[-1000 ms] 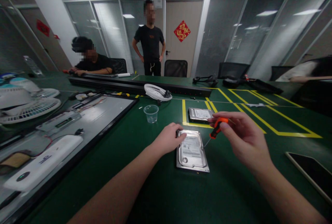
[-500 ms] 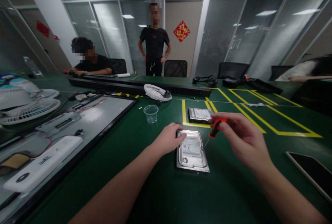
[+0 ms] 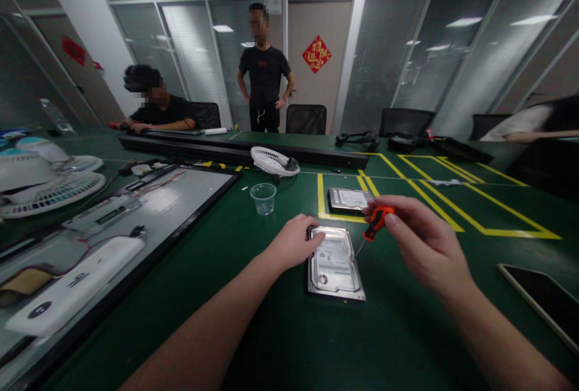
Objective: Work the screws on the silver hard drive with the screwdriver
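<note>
A silver hard drive lies flat on the green table in front of me. My left hand grips its upper left corner, thumb on top and fingers over the far side. In my right hand is a screwdriver with an orange and black handle, pinched between thumb and fingers. Its shaft slants down to the left, and the tip meets the drive's right edge; whether it sits in a screw is too small to tell. Just beyond stands a second hard drive, partly behind my right fingertips.
A clear plastic cup stands left of the drives. A large flat panel with a white device on it fills the left. A phone lies at right. Behind are a white fan grille, a long black bar and two people.
The screwdriver handle has turned slightly in my right hand, its tip staying at the drive's edge. My left hand has not moved. The standing person has shifted a little left.
</note>
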### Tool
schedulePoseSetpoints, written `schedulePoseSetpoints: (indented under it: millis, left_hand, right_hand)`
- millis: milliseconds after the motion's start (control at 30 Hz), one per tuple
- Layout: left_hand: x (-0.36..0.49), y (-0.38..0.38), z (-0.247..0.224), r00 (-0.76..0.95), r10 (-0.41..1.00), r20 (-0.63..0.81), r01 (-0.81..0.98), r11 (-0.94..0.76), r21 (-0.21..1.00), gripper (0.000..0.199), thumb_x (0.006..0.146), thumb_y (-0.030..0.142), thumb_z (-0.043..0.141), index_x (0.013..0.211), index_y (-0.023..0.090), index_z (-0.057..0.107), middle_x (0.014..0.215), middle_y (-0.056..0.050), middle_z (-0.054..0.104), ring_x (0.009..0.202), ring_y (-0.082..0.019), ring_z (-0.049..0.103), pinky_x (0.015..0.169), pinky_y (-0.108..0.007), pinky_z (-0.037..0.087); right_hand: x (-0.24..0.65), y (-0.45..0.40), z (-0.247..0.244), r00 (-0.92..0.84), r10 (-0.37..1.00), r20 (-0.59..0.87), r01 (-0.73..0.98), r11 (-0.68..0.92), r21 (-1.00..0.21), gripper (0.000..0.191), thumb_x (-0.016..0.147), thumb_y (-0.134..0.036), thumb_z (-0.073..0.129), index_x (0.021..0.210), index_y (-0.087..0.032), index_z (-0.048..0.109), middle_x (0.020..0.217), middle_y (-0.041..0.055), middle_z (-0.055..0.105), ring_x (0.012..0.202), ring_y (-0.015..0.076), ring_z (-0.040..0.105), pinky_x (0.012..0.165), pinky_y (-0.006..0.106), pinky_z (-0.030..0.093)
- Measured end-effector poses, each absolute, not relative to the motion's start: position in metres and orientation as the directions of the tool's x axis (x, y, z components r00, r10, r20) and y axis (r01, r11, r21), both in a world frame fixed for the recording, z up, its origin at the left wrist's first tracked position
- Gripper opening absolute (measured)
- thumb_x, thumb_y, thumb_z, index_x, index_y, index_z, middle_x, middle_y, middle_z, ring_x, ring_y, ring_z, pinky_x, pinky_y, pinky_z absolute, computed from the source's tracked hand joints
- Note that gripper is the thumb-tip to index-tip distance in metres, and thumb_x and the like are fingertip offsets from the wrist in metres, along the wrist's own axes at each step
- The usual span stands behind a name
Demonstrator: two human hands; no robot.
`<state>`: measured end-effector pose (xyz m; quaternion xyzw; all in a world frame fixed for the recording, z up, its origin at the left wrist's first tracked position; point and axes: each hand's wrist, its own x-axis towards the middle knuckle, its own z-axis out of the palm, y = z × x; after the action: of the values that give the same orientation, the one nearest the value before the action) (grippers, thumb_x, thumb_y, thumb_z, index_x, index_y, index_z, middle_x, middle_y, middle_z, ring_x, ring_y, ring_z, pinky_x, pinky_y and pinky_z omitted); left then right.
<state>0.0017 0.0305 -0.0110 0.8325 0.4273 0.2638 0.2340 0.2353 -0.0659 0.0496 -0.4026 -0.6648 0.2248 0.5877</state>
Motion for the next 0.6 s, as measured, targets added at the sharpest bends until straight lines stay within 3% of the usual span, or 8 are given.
schedulePoseSetpoints:
  millis: [133,300,400,600]
  left_hand:
    - [0.0014,0.0299,-0.0117,0.493,0.838,0.235,0.587,-0.519,0.622,0.033,0.095,0.041,0.063,0.115,0.017,0.074,0.104,-0.009,0.066,0.088,-0.022,0.064,0.082,-0.036,0.051]
    - [0.0010,0.0292,-0.0106,0.495,0.837,0.235,0.584,-0.520,0.623,0.033,0.095,0.041,0.063,0.114,0.017,0.074,0.105,-0.009,0.066,0.090,-0.023,0.064,0.083,-0.036,0.051]
    - [0.0012,0.0297,-0.0108,0.491,0.840,0.232,0.586,-0.515,0.625,0.033,0.095,0.041,0.063,0.114,0.017,0.074,0.105,-0.009,0.066,0.090,-0.023,0.064,0.082,-0.035,0.051]
    - [0.0013,0.0286,-0.0093,0.493,0.839,0.230,0.587,-0.516,0.624,0.032,0.095,0.041,0.062,0.114,0.017,0.074,0.104,-0.008,0.066,0.088,-0.022,0.064,0.083,-0.035,0.052]
  right_hand:
    - [0.2380,-0.0655,0.0455,0.011,0.832,0.555,0.219,0.540,-0.813,0.029,0.104,-0.033,0.058,0.130,-0.034,0.071,0.132,0.0063,0.072,0.123,0.0264,0.069,0.108,0.046,0.055]
    - [0.2334,-0.0655,0.0478,0.046,0.778,0.626,0.292,0.589,-0.753,0.026,0.097,-0.027,0.070,0.122,-0.035,0.072,0.115,0.0035,0.073,0.102,0.0181,0.074,0.088,0.031,0.064]
    - [0.2317,-0.0650,0.0497,0.056,0.754,0.655,0.289,0.615,-0.733,0.025,0.093,-0.023,0.074,0.117,-0.033,0.073,0.109,0.0029,0.072,0.096,0.0169,0.074,0.082,0.028,0.065]
    - [0.2335,-0.0667,0.0494,-0.001,0.810,0.586,0.198,0.574,-0.794,0.026,0.101,-0.029,0.063,0.126,-0.031,0.070,0.127,0.0075,0.073,0.117,0.0255,0.073,0.101,0.046,0.062]
